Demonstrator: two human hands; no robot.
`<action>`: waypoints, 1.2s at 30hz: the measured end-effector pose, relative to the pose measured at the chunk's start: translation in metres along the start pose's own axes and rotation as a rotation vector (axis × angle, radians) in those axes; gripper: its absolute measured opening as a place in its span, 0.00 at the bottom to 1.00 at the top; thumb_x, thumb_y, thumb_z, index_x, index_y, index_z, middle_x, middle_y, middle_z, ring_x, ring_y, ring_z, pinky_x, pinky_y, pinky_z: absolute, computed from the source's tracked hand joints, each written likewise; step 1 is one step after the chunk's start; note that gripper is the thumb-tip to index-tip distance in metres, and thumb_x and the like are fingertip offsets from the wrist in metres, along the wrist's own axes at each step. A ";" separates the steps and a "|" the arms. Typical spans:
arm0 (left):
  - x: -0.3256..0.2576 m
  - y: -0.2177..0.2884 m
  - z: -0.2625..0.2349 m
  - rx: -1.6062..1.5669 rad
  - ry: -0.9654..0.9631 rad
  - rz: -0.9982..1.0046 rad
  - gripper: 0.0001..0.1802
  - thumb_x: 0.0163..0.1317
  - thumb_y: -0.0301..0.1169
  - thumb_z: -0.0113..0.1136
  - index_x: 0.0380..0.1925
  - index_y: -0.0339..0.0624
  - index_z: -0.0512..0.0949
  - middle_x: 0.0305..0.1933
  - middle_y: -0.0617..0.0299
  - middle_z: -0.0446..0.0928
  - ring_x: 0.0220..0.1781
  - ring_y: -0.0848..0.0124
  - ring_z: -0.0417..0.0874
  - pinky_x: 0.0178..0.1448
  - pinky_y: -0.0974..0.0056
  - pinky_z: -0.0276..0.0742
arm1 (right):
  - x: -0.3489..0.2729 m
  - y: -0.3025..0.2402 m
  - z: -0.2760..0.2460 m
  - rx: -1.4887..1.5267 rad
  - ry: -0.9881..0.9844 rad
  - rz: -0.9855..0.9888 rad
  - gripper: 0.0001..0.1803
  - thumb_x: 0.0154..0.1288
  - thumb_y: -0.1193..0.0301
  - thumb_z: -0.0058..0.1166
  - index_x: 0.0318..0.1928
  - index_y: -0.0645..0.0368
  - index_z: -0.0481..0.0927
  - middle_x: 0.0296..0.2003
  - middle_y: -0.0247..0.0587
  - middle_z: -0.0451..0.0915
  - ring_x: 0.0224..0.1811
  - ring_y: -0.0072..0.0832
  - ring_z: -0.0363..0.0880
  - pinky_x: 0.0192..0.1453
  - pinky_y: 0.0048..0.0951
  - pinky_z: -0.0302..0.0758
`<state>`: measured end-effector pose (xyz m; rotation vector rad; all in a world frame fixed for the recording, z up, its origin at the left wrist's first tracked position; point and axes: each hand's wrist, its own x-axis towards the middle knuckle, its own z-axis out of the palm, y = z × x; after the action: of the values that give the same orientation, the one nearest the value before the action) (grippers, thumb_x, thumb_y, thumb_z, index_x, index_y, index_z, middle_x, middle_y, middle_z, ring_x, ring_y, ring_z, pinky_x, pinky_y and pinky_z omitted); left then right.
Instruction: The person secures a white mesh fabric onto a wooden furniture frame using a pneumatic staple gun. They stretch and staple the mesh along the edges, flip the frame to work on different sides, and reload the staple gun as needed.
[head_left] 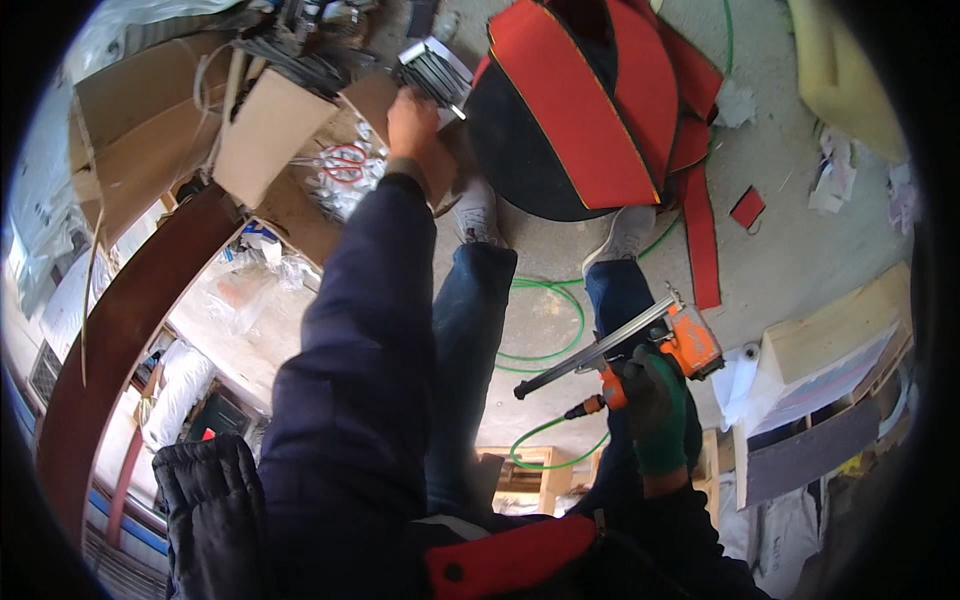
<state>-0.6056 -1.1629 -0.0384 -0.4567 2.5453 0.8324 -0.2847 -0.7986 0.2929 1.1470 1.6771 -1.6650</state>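
My left hand (412, 120) is bare and reaches forward to an open cardboard box (275, 130), with its fingers closed on a strip of grey metal staples (432, 72) at the box's far flap. My right hand (655, 400), in a green and black glove, grips the handle of an orange pneumatic staple gun (640, 345) low beside my right leg. The gun's long dark magazine points left. A green air hose (545, 350) runs from the gun across the concrete floor.
A red and black upholstered piece (590, 110) lies on the floor ahead of my feet. Red-handled scissors (345, 165) rest in the box among plastic bags. A curved brown wooden panel (130, 320) stands at left. Wooden boards (830, 350) and yellow foam (845, 70) lie at right.
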 end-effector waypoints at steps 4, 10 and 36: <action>0.058 -0.031 0.035 0.003 0.006 -0.025 0.31 0.58 0.29 0.61 0.64 0.37 0.71 0.58 0.33 0.81 0.63 0.36 0.81 0.70 0.45 0.76 | 0.011 -0.026 0.006 -0.075 0.044 0.071 0.05 0.76 0.76 0.59 0.47 0.64 0.79 0.42 0.38 0.81 0.40 0.26 0.80 0.45 0.29 0.78; 0.074 -0.035 0.052 0.095 0.174 -0.001 0.26 0.58 0.26 0.65 0.58 0.37 0.75 0.55 0.35 0.80 0.59 0.36 0.81 0.66 0.44 0.77 | 0.019 -0.049 0.014 0.476 0.328 0.406 0.09 0.80 0.71 0.54 0.52 0.64 0.80 0.46 0.36 0.80 0.43 0.23 0.80 0.49 0.26 0.80; -0.184 0.215 -0.207 -0.871 0.038 0.156 0.06 0.78 0.28 0.60 0.43 0.35 0.78 0.46 0.56 0.87 0.41 0.75 0.83 0.50 0.67 0.81 | -0.022 -0.085 0.003 0.717 -0.185 0.078 0.17 0.68 0.77 0.59 0.56 0.69 0.79 0.47 0.44 0.84 0.49 0.29 0.83 0.64 0.34 0.79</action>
<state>-0.5997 -1.0940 0.3052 -0.5190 2.1445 1.9999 -0.3451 -0.7972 0.3564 1.2811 0.9143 -2.3197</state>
